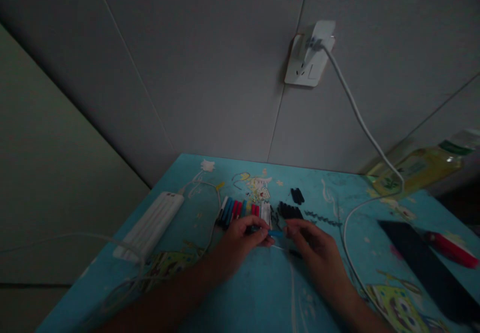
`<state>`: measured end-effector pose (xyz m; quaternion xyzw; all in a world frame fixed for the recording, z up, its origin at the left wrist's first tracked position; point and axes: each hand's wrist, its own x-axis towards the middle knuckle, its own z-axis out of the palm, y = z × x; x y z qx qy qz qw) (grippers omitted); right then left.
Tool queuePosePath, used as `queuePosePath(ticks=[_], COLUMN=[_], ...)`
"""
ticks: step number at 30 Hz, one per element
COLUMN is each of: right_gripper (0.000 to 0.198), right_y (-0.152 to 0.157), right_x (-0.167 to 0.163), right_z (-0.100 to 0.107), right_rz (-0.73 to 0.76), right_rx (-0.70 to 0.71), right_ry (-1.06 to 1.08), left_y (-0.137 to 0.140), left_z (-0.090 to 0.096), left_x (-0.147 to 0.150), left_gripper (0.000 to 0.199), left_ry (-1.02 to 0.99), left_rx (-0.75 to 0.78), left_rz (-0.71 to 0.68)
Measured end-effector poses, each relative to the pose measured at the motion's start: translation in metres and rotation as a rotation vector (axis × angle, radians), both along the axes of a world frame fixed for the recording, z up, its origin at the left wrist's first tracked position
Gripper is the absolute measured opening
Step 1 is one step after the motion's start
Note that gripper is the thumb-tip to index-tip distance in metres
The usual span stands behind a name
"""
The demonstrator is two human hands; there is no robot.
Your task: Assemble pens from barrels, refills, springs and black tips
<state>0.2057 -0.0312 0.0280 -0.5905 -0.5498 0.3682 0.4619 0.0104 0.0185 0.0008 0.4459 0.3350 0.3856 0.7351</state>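
Over the middle of the table, my left hand (pixel 250 232) pinches a slim blue pen-like piece (pixel 276 233) with a dark part at its left end. The fingers of my right hand (pixel 313 240) are closed at the right end of this piece, so it spans the gap between both hands. Just behind my left hand lies a row of pen-shaped pieces (pixel 235 209) in blue, red and white. Beside the row are thin whitish sticks (pixel 265 212) and a group of short black pieces (pixel 290 210), partly hidden by my hands. A small dark piece (pixel 295 254) lies beneath my right hand.
A white power strip (pixel 152 225) with its cable lies at left. Further back are more black pieces (pixel 297 196) and a line of small dark bits (pixel 321 218). At right are a dark flat strip (pixel 427 268), a red object (pixel 452 249), a yellow-liquid bottle (pixel 420 168) and a white cable (pixel 350 98).
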Motion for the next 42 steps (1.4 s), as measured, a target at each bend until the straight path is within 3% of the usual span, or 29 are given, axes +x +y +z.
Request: queuePosePath(ticks=[8, 16, 20, 26, 34, 38, 42], right_gripper=[0.024, 0.023, 0.02, 0.017, 0.014, 0.016, 0.026], right_y=[-0.005, -0.006, -0.005, -0.008, -0.009, -0.01, -0.013], right_x=[-0.004, 0.001, 0.001, 0.002, 0.003, 0.003, 0.004], right_z=[-0.002, -0.006, -0.002, 0.004, 0.001, 0.005, 0.01], right_rz=[-0.029, -0.032, -0.017, -0.016, 0.045, 0.098, 0.228], right_rx=[-0.007, -0.011, -0.001, 0.058, 0.152, 0.258, 0.366], right_ry=[0.073, 0.128, 0.117, 0.034, -0.094, -0.158, -0.217], left_y=[-0.006, -0.012, -0.014, -0.015, -0.014, -0.015, -0.015], left_z=[-0.002, 0.012, 0.016, 0.019, 0.02, 0.018, 0.017], left_x=[0.006, -0.001, -0.001, -0.001, -0.003, -0.003, -0.003], left_gripper=[0.024, 0.028, 0.021, 0.022, 0.019, 0.019, 0.018], left_ry=[-0.062, 0.339, 0.357, 0.339, 0.538, 0.53, 0.476], left_rx=[0.015, 0.393, 0.358, 0.327, 0.576, 0.65, 0.696], left_rz=[0.015, -0.186, -0.165, -0.154, -0.114, -0.078, -0.142])
